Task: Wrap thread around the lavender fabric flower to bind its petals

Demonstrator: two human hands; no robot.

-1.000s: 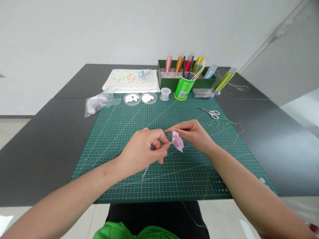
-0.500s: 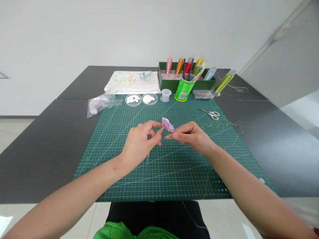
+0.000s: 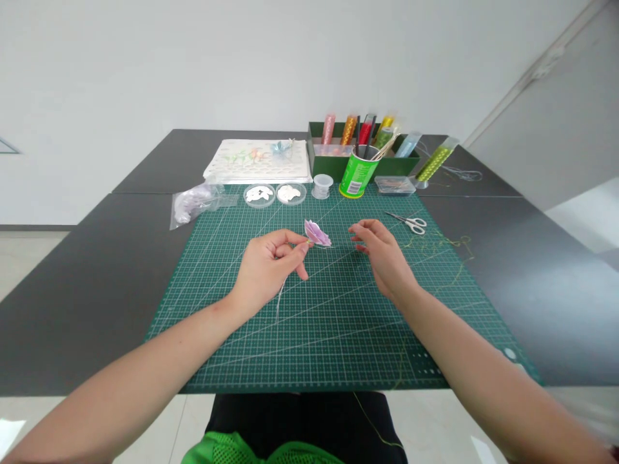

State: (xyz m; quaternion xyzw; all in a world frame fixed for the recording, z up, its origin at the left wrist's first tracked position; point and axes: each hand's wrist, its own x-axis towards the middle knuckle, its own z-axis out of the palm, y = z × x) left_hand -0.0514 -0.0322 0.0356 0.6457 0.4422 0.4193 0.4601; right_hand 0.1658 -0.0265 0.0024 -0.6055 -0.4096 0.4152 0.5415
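Pinching the purple flower (image 3: pixel 318 233) just under its petals suits something so thin: with our left hand (image 3: pixel 265 264) we have thumb and forefinger closed together on its base, so the petals stick out freely toward our right hand (image 3: pixel 382 254). We hold the flower above the cutting mat (image 3: pixel 319 348), around midway between its left and right edges and nearer its far edge than its near one. Our right fingers are apart and loosely curled, with nothing visible in them, well off the petals. We would do best to press lightly at the base and turn the flower from there, since squeezing the petals could crease them. The pale strand (image 3: pixel 279 299) hangs below our left hand, where it could snag. Toward the mat's far right corner lie the scissors (image 3: pixel 416 224), beyond the loose yellow-green thread (image 3: pixel 452 241).
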